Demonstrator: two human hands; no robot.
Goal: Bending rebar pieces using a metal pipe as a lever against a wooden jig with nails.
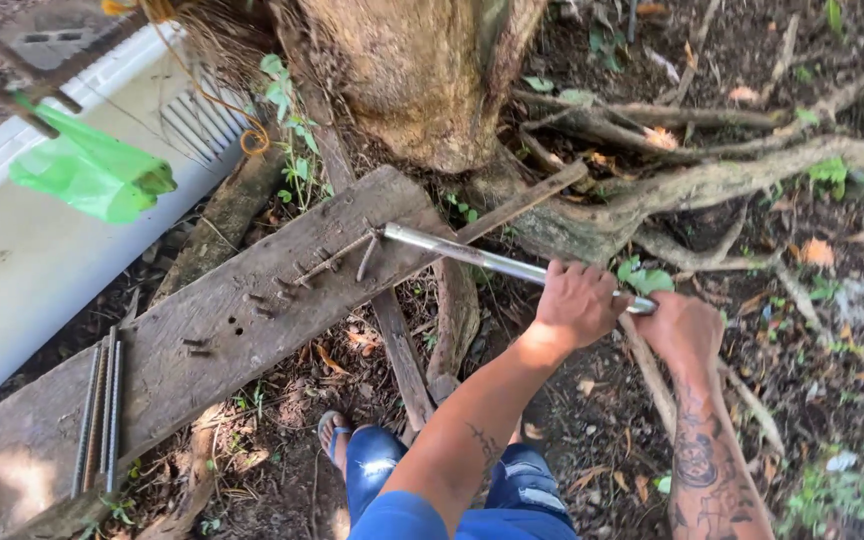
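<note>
**Both hands on a steel pipe, its tip over a rod on the plank**

The left hand [577, 302] is clenched around a metal pipe [497, 264] partway along its length, knuckles up. The right hand [680, 328] grips the near end of the same pipe, fingers wrapped round it so the end itself is hidden. The pipe runs up and to the left from the hands, and its far tip sits at a thin bent rod [337, 257] that lies on a weathered wooden plank [212, 330]. Whether the rod goes inside the pipe's mouth cannot be told.

The pipe looks stiff, smooth and fairly heavy, likely to slip in a loose grip; held far back from the tip, as here, it gives the most leverage. The rod looks thin enough to bend yet springy.

Short pins or nails [257, 303] stand in the plank beside the rod. A bundle of straight ribbed bars [100, 415] rests on the plank's lower left end. Beyond it lie a white panel [12, 260] and a green plastic bag [92, 175]. A tree trunk [422, 80] and its roots [732, 180] rise behind, on leaf-strewn soil.
</note>
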